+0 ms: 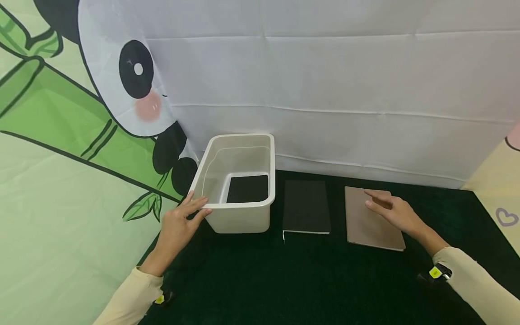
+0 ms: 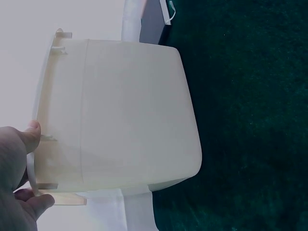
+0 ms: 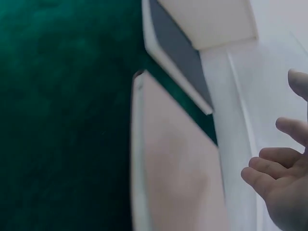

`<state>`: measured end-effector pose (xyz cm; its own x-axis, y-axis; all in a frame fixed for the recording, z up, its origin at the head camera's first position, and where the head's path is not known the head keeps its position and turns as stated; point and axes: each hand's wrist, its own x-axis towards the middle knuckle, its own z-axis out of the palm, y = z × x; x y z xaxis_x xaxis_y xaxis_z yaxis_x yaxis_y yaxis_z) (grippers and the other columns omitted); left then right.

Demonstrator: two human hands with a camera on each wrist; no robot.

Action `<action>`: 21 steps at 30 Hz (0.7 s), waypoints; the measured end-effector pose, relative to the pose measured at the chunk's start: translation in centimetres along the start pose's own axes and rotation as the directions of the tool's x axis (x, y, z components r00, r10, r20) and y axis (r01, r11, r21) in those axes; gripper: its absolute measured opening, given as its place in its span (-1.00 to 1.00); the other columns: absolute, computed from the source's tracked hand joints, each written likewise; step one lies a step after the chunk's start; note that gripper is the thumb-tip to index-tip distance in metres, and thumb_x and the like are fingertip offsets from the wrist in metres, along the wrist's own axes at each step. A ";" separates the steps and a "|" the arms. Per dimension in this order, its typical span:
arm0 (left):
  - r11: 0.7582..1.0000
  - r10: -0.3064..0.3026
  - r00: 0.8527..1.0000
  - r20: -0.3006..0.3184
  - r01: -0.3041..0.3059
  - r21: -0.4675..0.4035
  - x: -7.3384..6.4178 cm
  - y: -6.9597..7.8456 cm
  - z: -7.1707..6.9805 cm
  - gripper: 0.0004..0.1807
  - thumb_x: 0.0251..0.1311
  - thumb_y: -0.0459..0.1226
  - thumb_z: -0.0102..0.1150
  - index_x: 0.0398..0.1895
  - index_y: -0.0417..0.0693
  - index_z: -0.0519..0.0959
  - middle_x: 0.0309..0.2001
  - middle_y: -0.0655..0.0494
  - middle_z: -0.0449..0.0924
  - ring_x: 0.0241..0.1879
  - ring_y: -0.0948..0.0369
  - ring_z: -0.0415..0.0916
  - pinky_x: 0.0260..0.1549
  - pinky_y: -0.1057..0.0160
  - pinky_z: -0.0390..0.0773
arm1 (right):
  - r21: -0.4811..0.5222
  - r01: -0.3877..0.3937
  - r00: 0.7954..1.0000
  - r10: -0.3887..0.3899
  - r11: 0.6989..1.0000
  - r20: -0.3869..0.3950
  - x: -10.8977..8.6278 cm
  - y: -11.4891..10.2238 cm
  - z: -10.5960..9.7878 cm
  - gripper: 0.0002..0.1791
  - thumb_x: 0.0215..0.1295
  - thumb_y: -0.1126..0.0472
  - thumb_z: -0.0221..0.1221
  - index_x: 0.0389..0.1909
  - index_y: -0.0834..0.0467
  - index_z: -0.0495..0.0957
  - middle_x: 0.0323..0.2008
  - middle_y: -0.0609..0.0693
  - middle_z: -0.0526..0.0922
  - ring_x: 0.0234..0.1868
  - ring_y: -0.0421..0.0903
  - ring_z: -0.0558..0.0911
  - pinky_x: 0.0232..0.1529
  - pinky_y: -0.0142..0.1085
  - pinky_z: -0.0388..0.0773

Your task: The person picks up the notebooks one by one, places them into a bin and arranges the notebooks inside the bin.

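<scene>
A white plastic bin (image 1: pixel 239 219) stands at the left of the dark green table, with a black rectangular item (image 1: pixel 248 188) flat on its floor. My left hand (image 1: pixel 178 225) holds the bin's front left corner, thumb and fingers at the rim (image 2: pixel 36 101). To the right of the bin lies a black notebook (image 1: pixel 306 206) with a white ribbon end sticking out. Farther right is a pinkish-beige notebook (image 1: pixel 365 221). Over this one hovers my right hand (image 1: pixel 400 216), fingers spread and extended, a shadow below it on the cover (image 3: pixel 178 173).
White cloth (image 1: pixel 325 81) hangs behind the table, right at the far sides of the bin and notebooks. A printed panda and bamboo cloth (image 1: pixel 61 149) closes off the left side. Dark green table surface (image 1: pixel 284 280) stretches in front of the bin and notebooks.
</scene>
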<state>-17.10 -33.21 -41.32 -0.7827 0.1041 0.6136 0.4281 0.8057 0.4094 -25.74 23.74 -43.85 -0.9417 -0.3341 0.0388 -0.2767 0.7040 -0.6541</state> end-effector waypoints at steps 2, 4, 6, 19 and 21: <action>1.000 0.001 1.000 -0.001 -0.001 0.004 0.0 0.0 0.0 -0.56 0.16 -0.28 0.48 0.13 -0.16 0.70 0.09 -0.14 0.70 0.33 -0.20 0.43 -0.06 -0.21 0.61 | -0.028 -0.003 1.000 0.002 1.000 -0.013 -0.8 0.8 0.0 -0.28 0.59 -0.17 -0.01 0.55 0.18 0.23 0.43 0.47 0.29 0.33 0.49 0.40 0.17 0.38 0.43; 1.000 0.005 1.000 -0.007 -0.005 0.010 0.0 0.0 0.0 -0.56 0.15 -0.28 0.49 0.12 -0.17 0.70 0.08 -0.13 0.70 0.33 -0.20 0.43 -0.06 -0.22 0.61 | -0.048 0.012 0.999 -0.014 0.999 -0.032 -1.4 1.7 0.1 -0.32 0.59 -0.13 0.01 0.53 0.19 0.26 0.38 0.49 0.35 0.25 0.48 0.47 0.10 0.36 0.48; 1.000 0.011 1.000 -0.017 -0.011 0.019 0.0 -0.1 0.1 -0.56 0.14 -0.28 0.49 0.12 -0.17 0.71 0.07 -0.13 0.71 0.32 -0.20 0.44 -0.06 -0.22 0.61 | -0.066 0.032 0.998 -0.035 0.997 -0.050 -2.0 2.5 0.2 -0.34 0.59 -0.09 0.04 0.52 0.20 0.29 0.35 0.50 0.39 0.19 0.45 0.53 0.04 0.35 0.52; 0.998 0.045 0.998 -0.048 -0.043 0.040 -0.1 -0.2 0.4 -0.56 0.09 -0.31 0.52 0.08 -0.19 0.72 0.05 -0.12 0.72 0.27 -0.20 0.49 -0.13 -0.21 0.65 | -0.197 0.073 0.985 -0.101 0.978 -0.136 -4.7 6.1 2.1 -0.35 0.49 -0.04 0.20 0.42 0.28 0.41 0.40 0.49 0.31 0.25 0.55 0.44 0.08 0.40 0.45; 0.998 0.045 0.998 -0.047 -0.043 0.042 -0.1 -0.2 0.5 -0.56 0.09 -0.30 0.52 0.08 -0.19 0.72 0.05 -0.13 0.72 0.27 -0.20 0.49 -0.15 -0.19 0.66 | -0.210 0.057 0.986 -0.088 0.976 -0.142 -5.0 6.4 2.4 -0.35 0.48 -0.06 0.20 0.40 0.28 0.42 0.38 0.50 0.33 0.25 0.55 0.44 0.08 0.40 0.43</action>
<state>-17.35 -33.12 -41.79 -0.7407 0.1129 0.6623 0.4420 0.8243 0.3539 -22.34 28.41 -50.05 -0.9313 -0.3021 0.2033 -0.3637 0.7996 -0.4779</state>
